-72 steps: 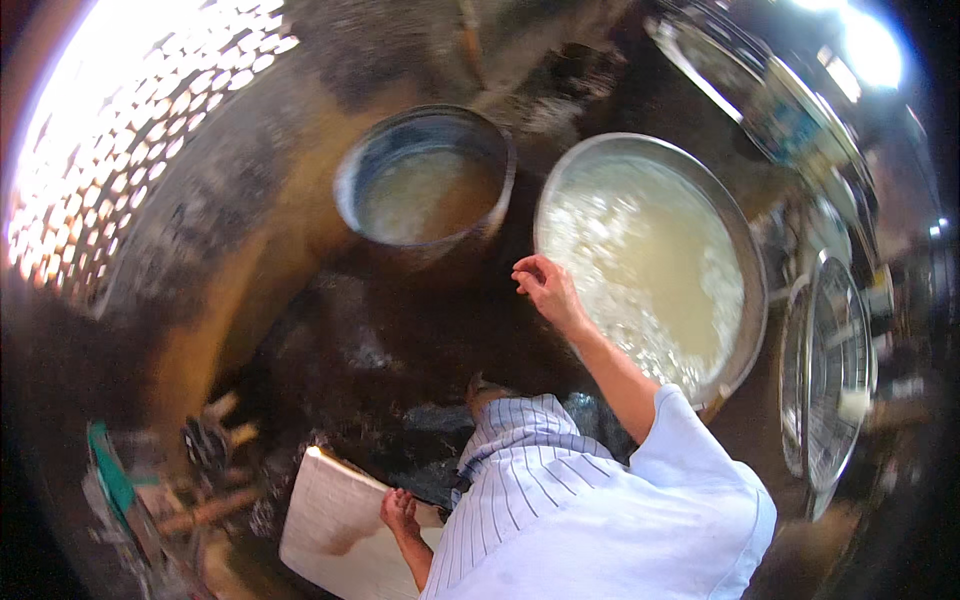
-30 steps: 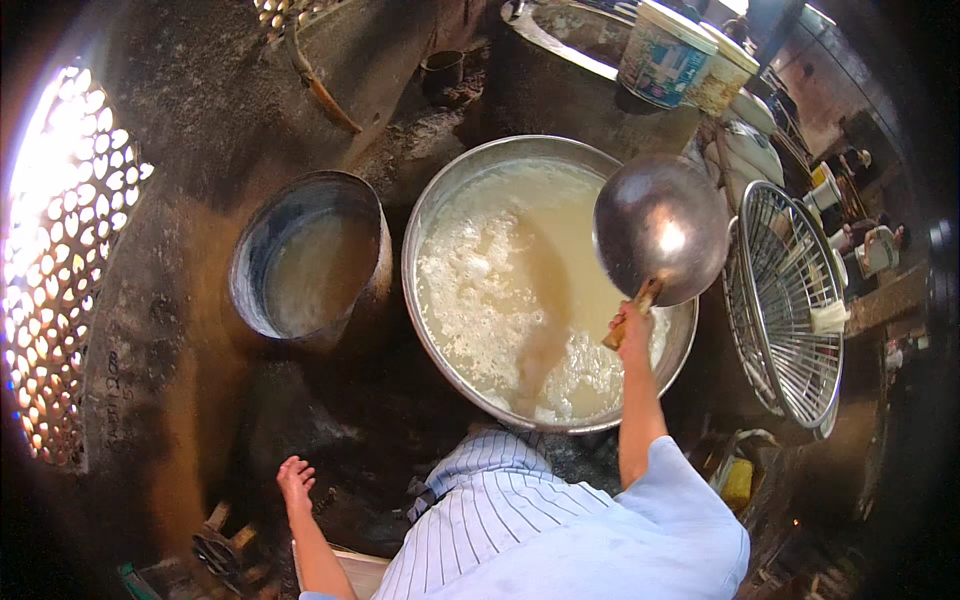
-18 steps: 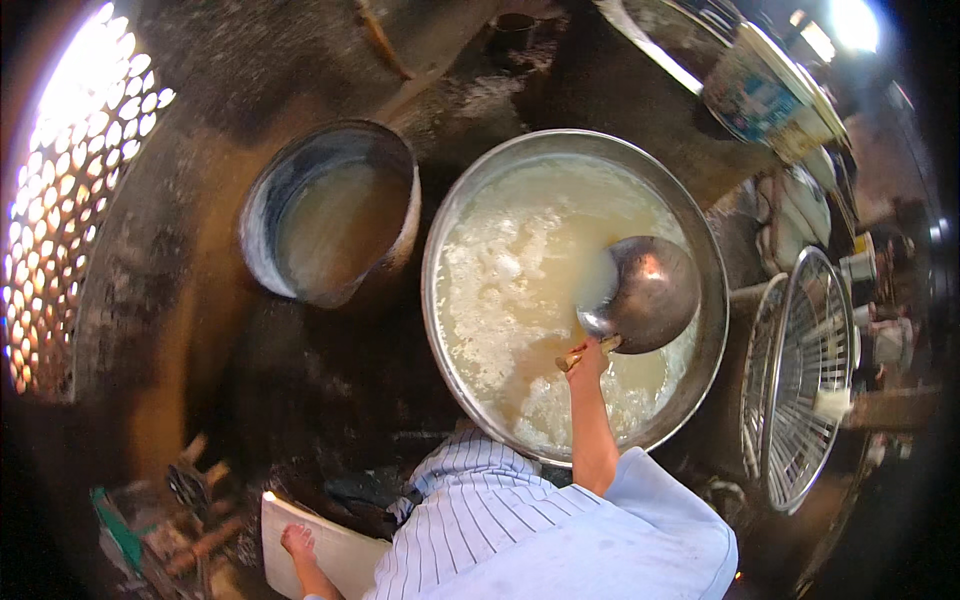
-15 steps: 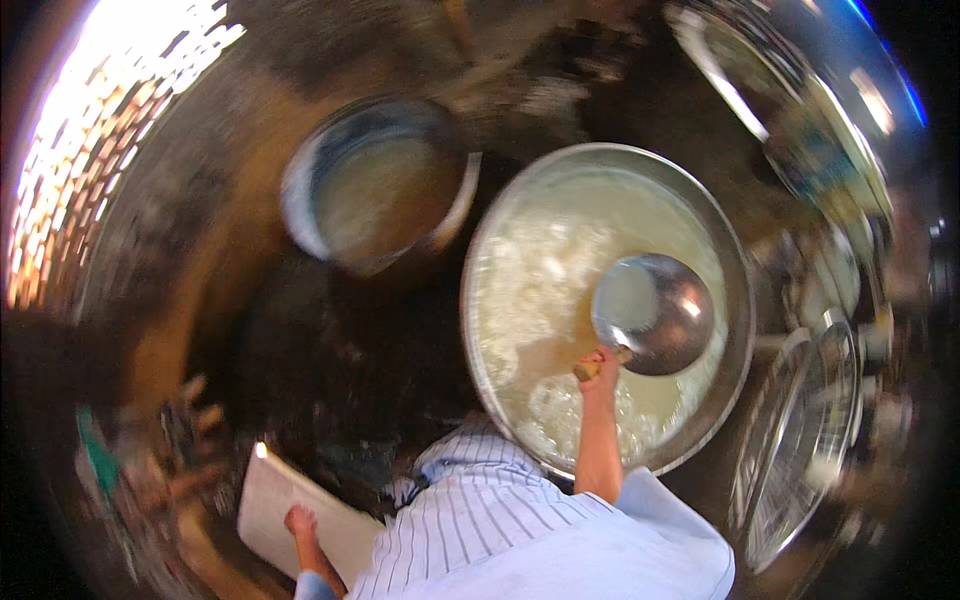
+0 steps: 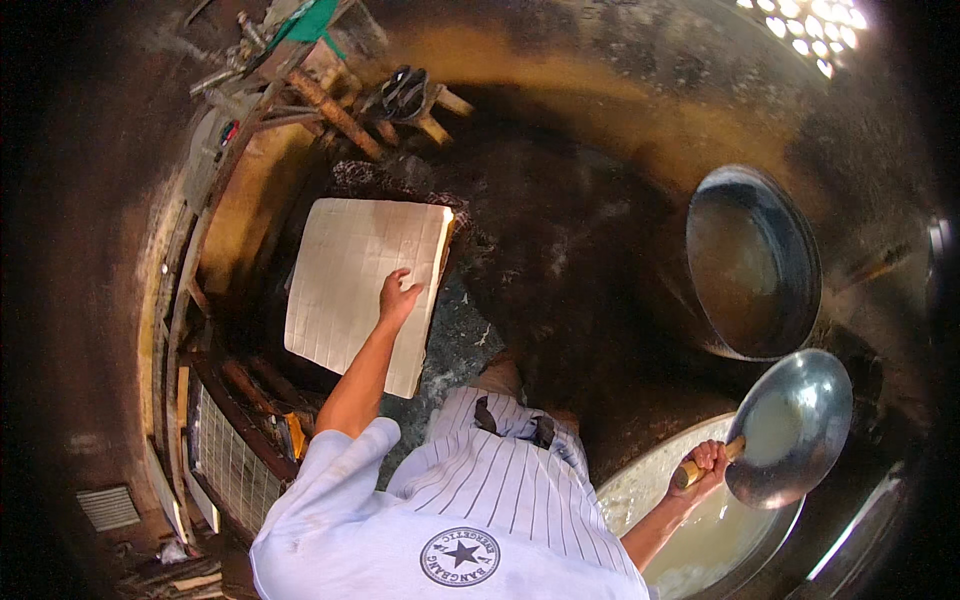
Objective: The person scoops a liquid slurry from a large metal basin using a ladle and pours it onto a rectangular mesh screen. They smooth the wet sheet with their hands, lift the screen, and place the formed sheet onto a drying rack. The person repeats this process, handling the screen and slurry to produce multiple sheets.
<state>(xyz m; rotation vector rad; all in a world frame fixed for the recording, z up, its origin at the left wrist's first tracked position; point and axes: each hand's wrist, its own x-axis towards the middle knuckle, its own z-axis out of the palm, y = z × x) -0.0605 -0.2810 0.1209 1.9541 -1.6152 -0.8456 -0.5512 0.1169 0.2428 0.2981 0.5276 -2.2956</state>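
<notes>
In my right hand (image 5: 708,464) is the short wooden handle of a wide metal wok (image 5: 836,440). Pale liquid lies in its bowl, which hangs over the edge of a large round vat (image 5: 782,535) of whitish, curdled-looking liquid. To the left, my left hand (image 5: 398,298) reaches over a square white slab (image 5: 345,250) marked with faint grid lines. Its fingers are apart and curved, with nothing held. Whether the fingertips touch the slab cannot be made out. Whatever supports the slab is mostly hidden.
A second round metal vessel (image 5: 795,250) with cloudy brownish liquid stands at the far right. Wooden poles (image 5: 335,112) and a low wooden stand with dark footwear (image 5: 405,92) are at the far left. A gridded panel (image 5: 235,455) leans near my left side. The floor looks dark and wet.
My view has swung left. The wok has moved from over the middle of the vat to its far edge. My left hand has lifted and reached farther out over the slab.
</notes>
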